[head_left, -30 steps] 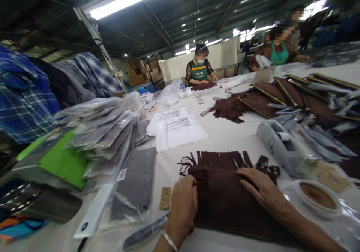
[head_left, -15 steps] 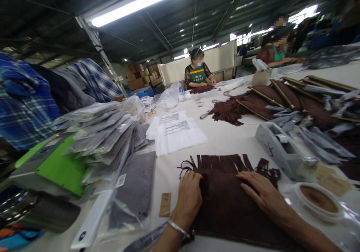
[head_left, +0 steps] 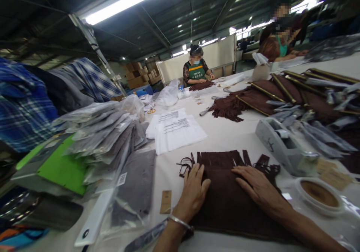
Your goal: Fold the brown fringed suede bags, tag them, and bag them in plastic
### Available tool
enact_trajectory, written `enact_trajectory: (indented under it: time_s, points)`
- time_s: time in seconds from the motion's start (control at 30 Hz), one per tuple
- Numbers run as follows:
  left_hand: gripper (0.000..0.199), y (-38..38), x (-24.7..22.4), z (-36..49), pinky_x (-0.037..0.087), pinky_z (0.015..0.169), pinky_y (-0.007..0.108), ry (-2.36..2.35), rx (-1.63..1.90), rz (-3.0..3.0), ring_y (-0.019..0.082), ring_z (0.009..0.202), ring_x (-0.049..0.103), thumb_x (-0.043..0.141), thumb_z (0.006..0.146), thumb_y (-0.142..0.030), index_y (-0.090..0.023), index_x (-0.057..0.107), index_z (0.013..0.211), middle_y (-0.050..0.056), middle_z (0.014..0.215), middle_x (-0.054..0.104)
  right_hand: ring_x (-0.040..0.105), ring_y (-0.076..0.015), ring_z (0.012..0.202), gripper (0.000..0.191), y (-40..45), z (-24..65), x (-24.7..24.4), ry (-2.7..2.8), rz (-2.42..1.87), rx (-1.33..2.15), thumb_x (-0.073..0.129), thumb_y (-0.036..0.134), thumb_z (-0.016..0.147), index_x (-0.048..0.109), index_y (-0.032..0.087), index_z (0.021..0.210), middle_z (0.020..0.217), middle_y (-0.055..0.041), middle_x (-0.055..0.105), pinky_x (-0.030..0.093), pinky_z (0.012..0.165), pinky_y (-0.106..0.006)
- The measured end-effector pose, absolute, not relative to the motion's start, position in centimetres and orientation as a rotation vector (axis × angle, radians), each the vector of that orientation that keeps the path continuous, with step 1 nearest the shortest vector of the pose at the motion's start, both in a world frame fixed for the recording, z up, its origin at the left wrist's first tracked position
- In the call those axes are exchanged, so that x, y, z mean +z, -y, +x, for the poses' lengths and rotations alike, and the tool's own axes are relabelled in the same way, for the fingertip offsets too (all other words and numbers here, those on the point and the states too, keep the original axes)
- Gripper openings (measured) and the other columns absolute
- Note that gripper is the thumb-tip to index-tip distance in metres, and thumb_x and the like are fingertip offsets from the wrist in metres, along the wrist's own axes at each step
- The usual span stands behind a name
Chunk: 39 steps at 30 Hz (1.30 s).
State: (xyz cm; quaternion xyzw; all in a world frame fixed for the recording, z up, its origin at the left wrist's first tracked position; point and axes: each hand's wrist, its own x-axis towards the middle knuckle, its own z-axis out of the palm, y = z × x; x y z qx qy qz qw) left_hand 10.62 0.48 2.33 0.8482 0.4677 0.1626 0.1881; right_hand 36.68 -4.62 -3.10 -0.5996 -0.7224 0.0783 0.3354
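Observation:
A dark brown fringed bag (head_left: 222, 199) lies flat on the white table (head_left: 225, 135), its fringe pointing away from me. On its left edge rests my left hand (head_left: 194, 192), fingers spread and laid flat near the fringe. My right hand (head_left: 258, 186) lies flat on the bag's right side with the fingers stretched out. Just left of my left wrist is a small brown tag (head_left: 165, 202). Both hands touch the fabric from above and neither grips it.
A grey tape dispenser (head_left: 277, 145) and a tape roll (head_left: 320, 194) stand at right, below piled brown bags (head_left: 261, 94). Left are bagged grey items (head_left: 104, 132), a green box (head_left: 63, 165) and printed white sheets (head_left: 178, 132). A person (head_left: 196, 70) works across the table.
My left hand has flattened and its fingers have spread on the bag. My right hand has shifted slightly left. The bag's left part now lies smoother.

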Motion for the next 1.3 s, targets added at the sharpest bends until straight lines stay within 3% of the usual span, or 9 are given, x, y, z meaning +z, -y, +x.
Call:
enact_trajectory:
  time_s: [0.1, 0.2, 0.3, 0.5, 0.73, 0.83, 0.97, 1.07, 1.3]
  points:
    - [0.039, -0.7, 4.1, 9.0, 0.039, 0.112, 0.042, -1.271, 0.758, 2.222, 0.02, 0.134, 0.045, 0.037, 0.1, -0.035, -0.023, 0.048, 0.135, 0.008, 0.143, 0.052, 0.058, -0.0261, 0.118, 0.033, 4.0, 35.8, -3.0, 1.906, -1.547, 0.182, 0.046, 0.042, 0.096, 0.064, 0.026, 0.118, 0.123, -0.0068, 0.067, 0.041, 0.106, -0.052]
    - [0.03, 0.2, 4.7, 5.4, 0.045, 0.105, 0.045, -1.36, 0.897, 2.184, 0.023, 0.121, 0.056, 0.038, 0.098, -0.03, -0.022, 0.059, 0.116, 0.009, 0.124, 0.063, 0.058, -0.0258, 0.119, 0.032, 3.6, 35.2, -2.9, 1.924, -1.539, 0.183, 0.046, 0.042, 0.096, 0.064, 0.027, 0.118, 0.123, -0.0059, 0.067, 0.04, 0.107, -0.052]
    - [0.031, 2.7, 3.9, 2.6, 0.044, 0.104, 0.049, -1.45, 0.774, 2.375, 0.026, 0.122, 0.053, 0.044, 0.092, -0.019, -0.024, 0.058, 0.12, 0.009, 0.128, 0.059, 0.057, -0.0259, 0.119, 0.033, 3.5, 35.0, -3.0, 1.933, -1.536, 0.19, 0.046, 0.043, 0.096, 0.064, 0.027, 0.118, 0.123, -0.0056, 0.067, 0.04, 0.107, -0.051]
    - [0.023, 6.2, 2.9, 4.8, 0.048, 0.085, 0.042, -1.529, 0.436, 2.5, 0.024, 0.093, 0.058, 0.053, 0.081, -0.004, -0.023, 0.06, 0.092, 0.004, 0.095, 0.063, 0.058, -0.0267, 0.118, 0.035, 3.4, 35.3, -3.1, 1.942, -1.53, 0.175, 0.045, 0.045, 0.095, 0.065, 0.027, 0.118, 0.123, -0.0062, 0.067, 0.041, 0.106, -0.052]
    - [0.038, 6.2, 5.1, 9.5, 0.049, 0.086, 0.03, -1.082, 0.608, 2.169, 0.017, 0.096, 0.059, 0.056, 0.079, -0.002, -0.026, 0.06, 0.109, 0.001, 0.106, 0.062, 0.057, -0.0256, 0.119, 0.033, 3.4, 35.1, -2.8, 1.964, -1.529, 0.181, 0.045, 0.041, 0.096, 0.063, 0.026, 0.119, 0.124, -0.0065, 0.066, 0.042, 0.106, -0.051]
    - [0.03, 6.0, 6.2, 8.5, 0.051, 0.085, 0.027, -0.947, 0.804, 2.044, 0.015, 0.095, 0.062, 0.056, 0.086, -0.012, -0.027, 0.061, 0.11, 0.001, 0.11, 0.064, 0.058, -0.0257, 0.118, 0.032, 3.4, 35.1, -2.8, 1.957, -1.527, 0.18, 0.045, 0.041, 0.096, 0.063, 0.026, 0.119, 0.123, -0.0065, 0.067, 0.043, 0.105, -0.051]
    - [0.038, 3.4, 4.7, 5.8, 0.038, 0.111, 0.048, -1.364, 0.9, 2.184, 0.025, 0.132, 0.046, 0.04, 0.097, -0.034, -0.022, 0.051, 0.132, 0.011, 0.138, 0.054, 0.058, -0.0254, 0.118, 0.031, 3.3, 34.7, -2.5, 1.935, -1.514, 0.19, 0.047, 0.04, 0.096, 0.064, 0.026, 0.118, 0.123, -0.0064, 0.067, 0.042, 0.106, -0.051]
    - [0.059, 1.2, 1.8, 5.5, 0.023, 0.117, 0.058, -1.562, 0.553, 2.383, 0.03, 0.146, 0.024, 0.04, 0.096, -0.043, -0.013, 0.034, 0.147, 0.016, 0.155, 0.032, 0.057, -0.0269, 0.12, 0.03, 3.1, 33.6, -2.0, 1.913, -1.499, 0.242, 0.047, 0.037, 0.096, 0.063, 0.026, 0.119, 0.124, -0.0075, 0.066, 0.039, 0.107, -0.054]
    - [0.059, -1.1, -1.6, 8.1, 0.027, 0.114, 0.061, -1.525, 0.242, 2.679, 0.032, 0.141, 0.033, 0.045, 0.094, -0.048, -0.019, 0.039, 0.145, 0.013, 0.153, 0.035, 0.057, -0.0254, 0.121, 0.029, 2.5, 31.5, -0.2, 1.868, -1.473, 0.371, 0.053, 0.036, 0.094, 0.064, 0.026, 0.119, 0.124, -0.0049, 0.067, 0.036, 0.112, -0.051]
